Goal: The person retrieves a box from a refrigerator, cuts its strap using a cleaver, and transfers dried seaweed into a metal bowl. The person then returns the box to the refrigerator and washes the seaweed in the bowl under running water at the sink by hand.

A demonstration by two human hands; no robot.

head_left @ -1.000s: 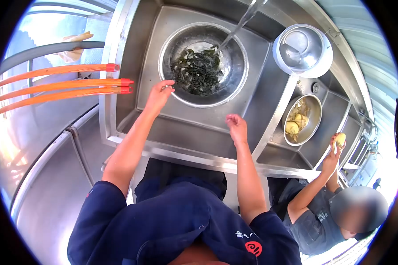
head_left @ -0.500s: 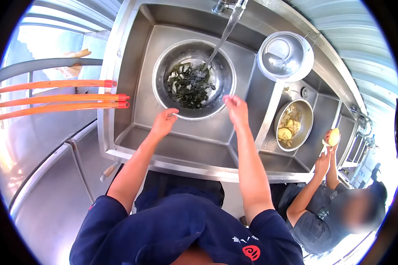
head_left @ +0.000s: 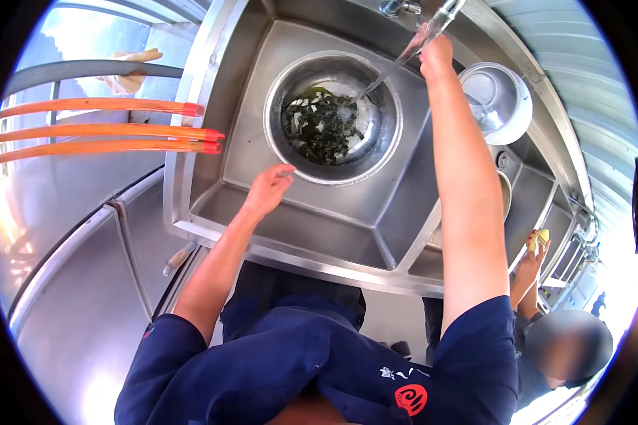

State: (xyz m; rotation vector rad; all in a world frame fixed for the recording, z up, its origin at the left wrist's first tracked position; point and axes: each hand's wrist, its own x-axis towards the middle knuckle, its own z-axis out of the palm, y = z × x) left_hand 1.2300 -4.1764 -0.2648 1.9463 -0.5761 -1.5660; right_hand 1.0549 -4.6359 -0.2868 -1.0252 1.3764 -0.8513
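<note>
A round metal bowl (head_left: 393, 152) stands in the large sink basin, holding dark green leafy pieces with pale bits (head_left: 322, 124) in water. A stream of water (head_left: 386, 76) runs into it from the faucet (head_left: 443, 15). My left hand (head_left: 268, 190) is at the bowl's near-left rim, fingers loosely apart, holding nothing; I cannot tell whether it touches the rim. My right hand (head_left: 437, 53) is stretched out to the faucet, behind the flowing water. Its fingers are partly hidden there, so their grip cannot be made out.
A white-rimmed pot (head_left: 515, 126) sits right of my right forearm, which mostly covers another bowl (head_left: 504, 195). At far right a co-worker's hand (head_left: 535, 258) holds a yellowish peeled piece. Orange poles (head_left: 106, 130) jut toward the sink's left edge; a glove (head_left: 124, 83) hangs on a rail.
My right hand has left the bowl's right rim and gone up to the faucet. My left hand stays near the bowl. The view has shifted, and the co-worker's hands are lower in it.
</note>
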